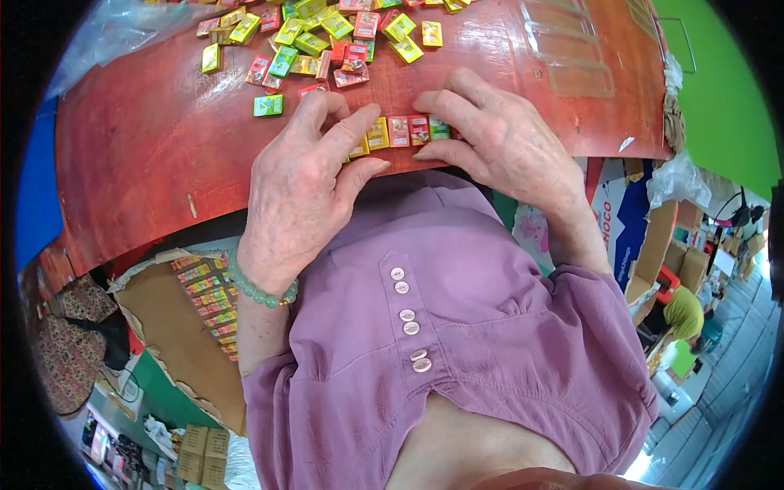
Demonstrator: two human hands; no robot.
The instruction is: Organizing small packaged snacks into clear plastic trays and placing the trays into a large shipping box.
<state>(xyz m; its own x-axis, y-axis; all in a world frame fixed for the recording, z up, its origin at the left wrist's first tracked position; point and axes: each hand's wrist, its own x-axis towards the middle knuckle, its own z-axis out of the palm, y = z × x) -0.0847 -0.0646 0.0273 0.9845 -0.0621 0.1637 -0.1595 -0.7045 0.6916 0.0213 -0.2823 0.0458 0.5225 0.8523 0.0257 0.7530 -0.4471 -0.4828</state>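
Note:
On the red tabletop (155,163), close to its near edge, small printed boxes stand side by side in a short row between my hands. A yellow box (377,133), a pink box (398,131), a red box (420,129) and a green box (439,128) show in it. My left hand (302,171) closes around the left end, index finger on the far side and thumb on the near side, partly covering the yellow boxes there. My right hand (506,135) clasps the right end in the same way, its fingers around the green box.
Beyond my hands lies a loose pile of small boxes (351,57), with a single green box (268,105) nearer. Clear plastic trays (567,49) sit at far right, a plastic bag (122,41) at far left. Below the table's left is a carton (163,327); a person (684,314) is at right.

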